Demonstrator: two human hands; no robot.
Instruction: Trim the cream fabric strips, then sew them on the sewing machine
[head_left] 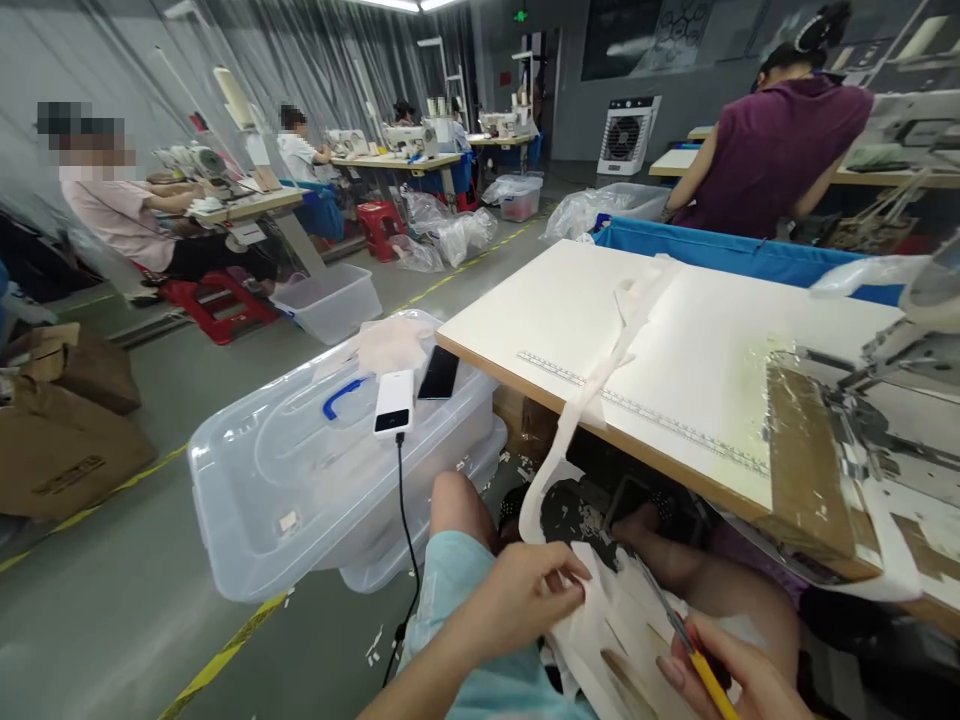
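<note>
My left hand (517,597) is closed over my lap, thumb and fingers pinching the edge of pale fabric pieces (596,640). A long pale fabric strip (574,420) runs up from there and over the table edge onto the tabletop. Low at the right, my right hand (739,665) is wrapped round yellow-handled scissors (699,660). Their slim metal blades point up and left, beside the fabric. Part of the handle is hidden by my fingers.
At right is a white table (697,330) with a printed ruler and a sewing machine (892,370). To my left, a lidded plastic bin (277,440) carries a white power bank (394,403), cable and dark phone (439,373). Several people sit at other machines; a blue cloth bin (697,240) stands behind the table.
</note>
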